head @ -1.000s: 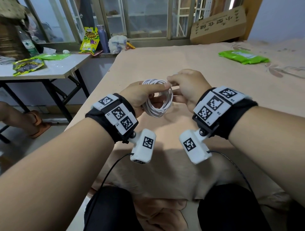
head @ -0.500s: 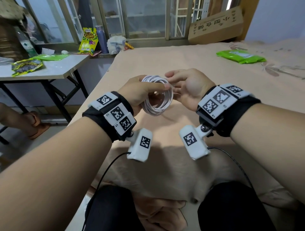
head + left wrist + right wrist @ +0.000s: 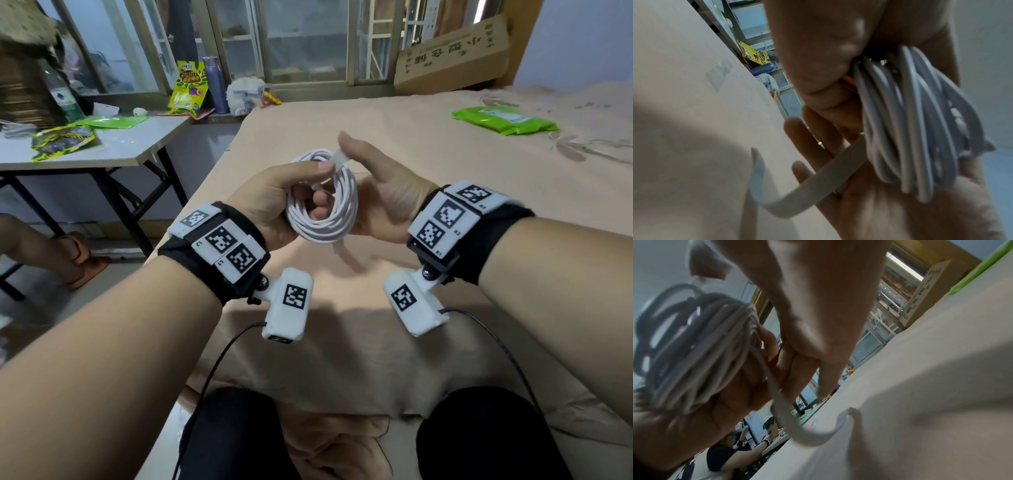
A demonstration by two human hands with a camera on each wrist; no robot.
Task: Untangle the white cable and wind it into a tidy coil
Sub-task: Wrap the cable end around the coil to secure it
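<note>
Above the bed (image 3: 394, 137), covered in peach cloth, the white cable (image 3: 322, 202) is held as a finished coil. Left hand (image 3: 270, 202): fingers curled through the loops, thumb pinning the plug end, evidently to prevent unwinding. Right hand (image 3: 383, 192): fingers relaxed and spread, cupped behind the coil. Flat strap (image 3: 818, 183): left dangling, presumably for binding.

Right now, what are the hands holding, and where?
The left hand grips the white cable coil through its loops. The right hand is open beside it.
</note>
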